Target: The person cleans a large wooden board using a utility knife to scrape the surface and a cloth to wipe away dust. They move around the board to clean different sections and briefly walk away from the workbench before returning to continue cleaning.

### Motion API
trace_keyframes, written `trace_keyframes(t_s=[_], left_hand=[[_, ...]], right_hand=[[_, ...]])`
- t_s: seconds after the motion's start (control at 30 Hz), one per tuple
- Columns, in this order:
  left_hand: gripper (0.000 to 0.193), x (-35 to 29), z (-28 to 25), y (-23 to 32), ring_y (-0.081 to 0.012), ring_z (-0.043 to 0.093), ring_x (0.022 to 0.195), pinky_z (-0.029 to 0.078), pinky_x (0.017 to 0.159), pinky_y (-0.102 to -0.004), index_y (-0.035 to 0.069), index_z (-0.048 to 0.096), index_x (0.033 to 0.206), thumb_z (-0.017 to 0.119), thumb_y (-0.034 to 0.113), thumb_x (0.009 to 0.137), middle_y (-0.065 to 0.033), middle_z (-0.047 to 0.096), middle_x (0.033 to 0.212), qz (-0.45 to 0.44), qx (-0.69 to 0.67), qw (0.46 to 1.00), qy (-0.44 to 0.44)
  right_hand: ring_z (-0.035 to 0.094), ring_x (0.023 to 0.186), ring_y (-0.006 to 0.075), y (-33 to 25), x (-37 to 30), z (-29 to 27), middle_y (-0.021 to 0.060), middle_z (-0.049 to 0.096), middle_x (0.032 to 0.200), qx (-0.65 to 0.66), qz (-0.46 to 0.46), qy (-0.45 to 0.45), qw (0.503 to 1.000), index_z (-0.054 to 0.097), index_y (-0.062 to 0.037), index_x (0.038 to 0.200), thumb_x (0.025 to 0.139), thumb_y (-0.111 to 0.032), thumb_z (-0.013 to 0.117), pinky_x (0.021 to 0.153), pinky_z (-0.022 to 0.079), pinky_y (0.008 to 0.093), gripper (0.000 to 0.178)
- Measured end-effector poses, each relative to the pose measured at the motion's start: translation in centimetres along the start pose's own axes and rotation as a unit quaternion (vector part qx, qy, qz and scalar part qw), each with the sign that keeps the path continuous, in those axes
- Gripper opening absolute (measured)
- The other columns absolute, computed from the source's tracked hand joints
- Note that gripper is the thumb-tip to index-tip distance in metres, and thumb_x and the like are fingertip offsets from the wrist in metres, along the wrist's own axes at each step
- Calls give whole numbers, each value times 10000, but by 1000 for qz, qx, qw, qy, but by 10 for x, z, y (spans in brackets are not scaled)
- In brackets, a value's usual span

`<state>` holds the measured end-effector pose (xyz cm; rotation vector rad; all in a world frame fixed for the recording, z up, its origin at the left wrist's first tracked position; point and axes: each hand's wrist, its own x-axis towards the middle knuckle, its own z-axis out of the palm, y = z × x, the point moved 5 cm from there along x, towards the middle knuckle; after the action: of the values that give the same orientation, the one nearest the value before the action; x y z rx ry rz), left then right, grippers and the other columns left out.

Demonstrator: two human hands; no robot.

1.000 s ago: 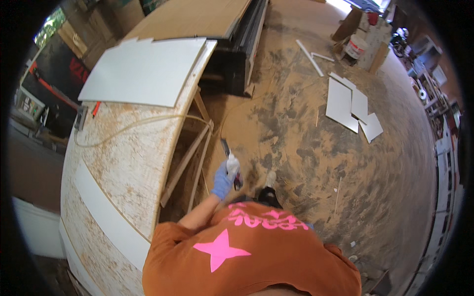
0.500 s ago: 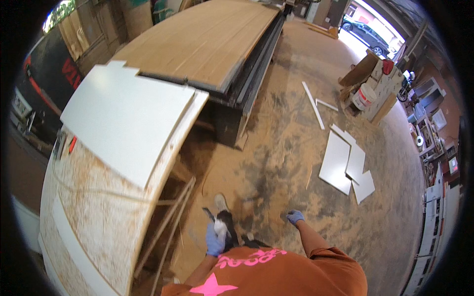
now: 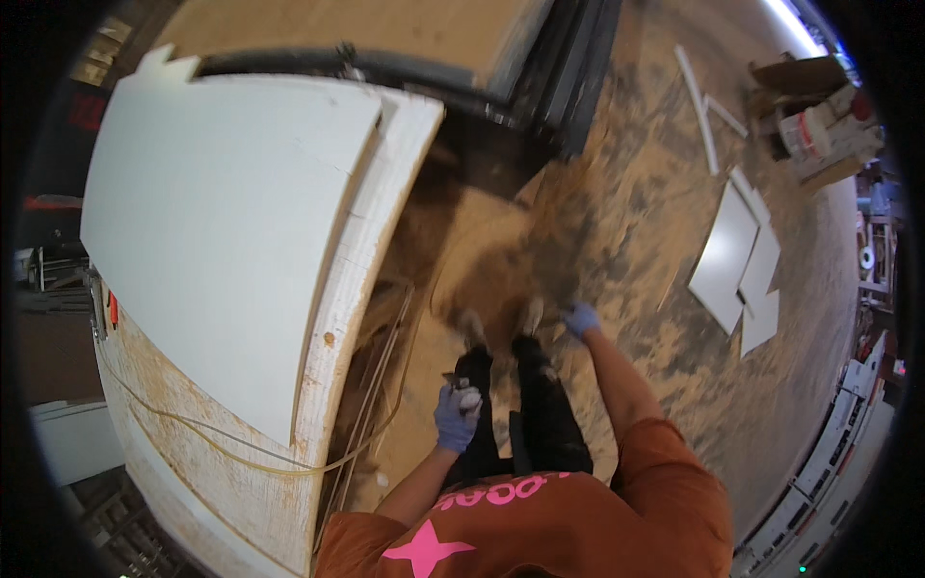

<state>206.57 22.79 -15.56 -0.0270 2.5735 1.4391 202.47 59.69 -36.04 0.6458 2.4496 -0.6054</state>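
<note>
My left hand [image 3: 455,416], in a blue glove, is closed around a crumpled whitish bundle [image 3: 468,398]. A short dark piece sticks out at its top; its kind is not clear. The hand is in front of my left leg, right of the workbench [image 3: 352,250]. On that bench lies a large white panel [image 3: 231,222] with a notched far corner. My right hand [image 3: 580,321], also gloved in blue, hangs over the floor beyond my right leg. Its fingers look curled, and a small dark tip shows beside them, too blurred to name.
A dark-edged stack with a wood-coloured top [image 3: 385,29] stands beyond the bench. White board pieces [image 3: 723,255] and thin white strips [image 3: 696,106] lie on the dusty floor at right. A white bucket [image 3: 805,135] stands farther off. A thin hose [image 3: 241,464] crosses the bench and hangs over its edge.
I have moved forward along the bench, so the white panel looks nearer and the floor boards sit farther right. Both feet now show. My hands still hold the same closed shape.
</note>
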Motion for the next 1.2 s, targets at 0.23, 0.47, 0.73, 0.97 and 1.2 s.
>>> trace_keyframes(t_s=[0.23,0.47,0.73,0.97,1.2], left_hand=[[246,17,80,-131,-251,607,916,505,788,-329,71,635,945,721,166,735,-116,597,1033,-71,-46,996,-28],[354,55,115,-164,-171,585,701,520,623,-281,40,493,1105,456,347,933,-144,601,887,-128,-19,986,-107],[219,42,106,-191,-304,580,1002,559,774,-448,35,605,885,639,-99,716,-175,539,1034,-206,-371,901,91],[294,-42,61,-274,-295,616,977,559,751,-410,27,643,933,701,-100,675,-165,611,1057,-463,-122,872,-101],[269,-15,61,-263,-295,610,970,542,786,-408,42,613,981,652,-39,728,-170,603,1084,-146,-162,972,-92]], right_hand=[[517,1140,343,-88,180,64,146,569,1225,49,-17,-90,995,554,-125,1237,817,-269,571,950,420,408,445],[605,985,325,-155,307,151,149,636,1063,81,-109,-4,991,596,-123,1137,781,-286,612,841,481,395,392],[614,974,310,-139,473,254,142,634,1083,40,-80,68,994,584,-142,1166,818,-262,548,846,482,399,370],[560,1062,353,-174,474,259,222,555,1186,95,-22,75,992,387,-55,1325,810,-331,583,899,458,420,616],[575,956,280,-212,419,353,159,581,1096,293,-66,-20,954,482,-23,1239,804,-395,641,790,486,385,594]])
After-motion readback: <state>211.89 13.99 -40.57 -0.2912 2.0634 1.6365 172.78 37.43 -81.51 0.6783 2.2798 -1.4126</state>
